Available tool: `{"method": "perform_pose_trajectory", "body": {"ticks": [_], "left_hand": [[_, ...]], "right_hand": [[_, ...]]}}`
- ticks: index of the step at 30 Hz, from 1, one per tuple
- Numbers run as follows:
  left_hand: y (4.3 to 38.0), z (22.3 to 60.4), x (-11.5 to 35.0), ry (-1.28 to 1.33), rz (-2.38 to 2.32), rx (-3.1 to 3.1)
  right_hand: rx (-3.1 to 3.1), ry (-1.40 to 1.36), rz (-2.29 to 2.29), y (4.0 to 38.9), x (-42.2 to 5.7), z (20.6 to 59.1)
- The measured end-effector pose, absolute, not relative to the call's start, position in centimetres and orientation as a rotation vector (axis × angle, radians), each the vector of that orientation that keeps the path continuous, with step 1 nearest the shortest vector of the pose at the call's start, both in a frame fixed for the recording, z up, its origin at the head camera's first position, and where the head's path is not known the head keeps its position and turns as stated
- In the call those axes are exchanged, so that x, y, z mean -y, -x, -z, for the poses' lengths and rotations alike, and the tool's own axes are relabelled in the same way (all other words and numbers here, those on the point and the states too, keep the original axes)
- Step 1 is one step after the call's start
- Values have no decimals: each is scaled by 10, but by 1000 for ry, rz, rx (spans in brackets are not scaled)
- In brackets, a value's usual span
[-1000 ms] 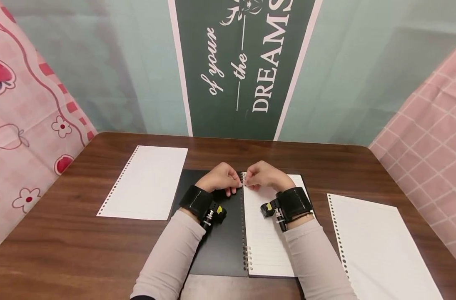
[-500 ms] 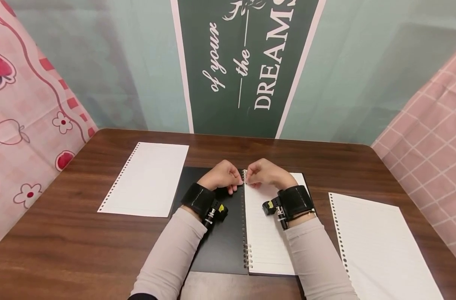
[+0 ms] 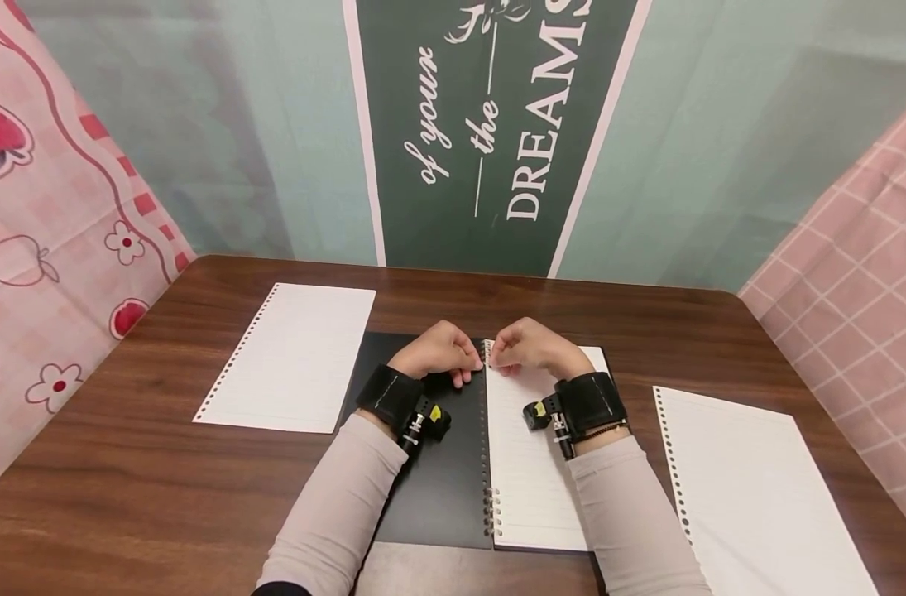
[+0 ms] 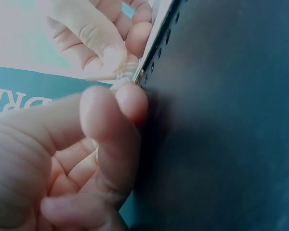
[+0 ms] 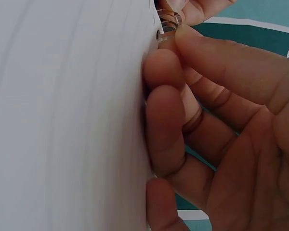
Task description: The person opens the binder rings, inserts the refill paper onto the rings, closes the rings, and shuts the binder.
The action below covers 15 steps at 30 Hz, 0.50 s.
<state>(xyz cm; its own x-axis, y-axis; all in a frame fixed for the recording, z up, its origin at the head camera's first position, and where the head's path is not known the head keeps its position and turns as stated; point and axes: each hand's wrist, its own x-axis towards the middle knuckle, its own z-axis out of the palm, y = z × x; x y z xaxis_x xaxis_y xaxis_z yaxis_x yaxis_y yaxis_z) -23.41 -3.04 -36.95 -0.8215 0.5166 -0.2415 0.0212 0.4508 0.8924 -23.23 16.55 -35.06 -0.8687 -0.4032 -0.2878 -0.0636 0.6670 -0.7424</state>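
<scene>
A loose-leaf notebook lies open in the head view, its black cover (image 3: 438, 488) on the left and a lined white page block (image 3: 530, 472) on the right. Both hands meet at the top of its spine. My left hand (image 3: 439, 351) pinches the clear binder rings (image 4: 127, 71) there from the cover side. From the page side, my right hand (image 3: 533, 348) pinches the same rings, thumb and forefinger at their edge, its other fingers curled against the page edges. Fingers partly hide these rings. Whether they are parted or joined I cannot tell. Lower rings (image 3: 493, 515) show at the spine's bottom.
A loose punched sheet (image 3: 292, 356) lies left of the notebook on the brown wooden table (image 3: 125, 480). Another punched sheet (image 3: 758, 476) lies to the right, near the table's edge. Printed cloths (image 3: 274, 165) hang around the table's back and sides.
</scene>
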Motion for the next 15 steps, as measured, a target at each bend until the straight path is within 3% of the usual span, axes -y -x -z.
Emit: {"method": "perform_pose_trajectory", "body": {"ticks": [15], "left_hand": [[237,373,29,-375,-1369,-2229]], "right_hand": [[-2533,108,1153,233,-156,354]]}}
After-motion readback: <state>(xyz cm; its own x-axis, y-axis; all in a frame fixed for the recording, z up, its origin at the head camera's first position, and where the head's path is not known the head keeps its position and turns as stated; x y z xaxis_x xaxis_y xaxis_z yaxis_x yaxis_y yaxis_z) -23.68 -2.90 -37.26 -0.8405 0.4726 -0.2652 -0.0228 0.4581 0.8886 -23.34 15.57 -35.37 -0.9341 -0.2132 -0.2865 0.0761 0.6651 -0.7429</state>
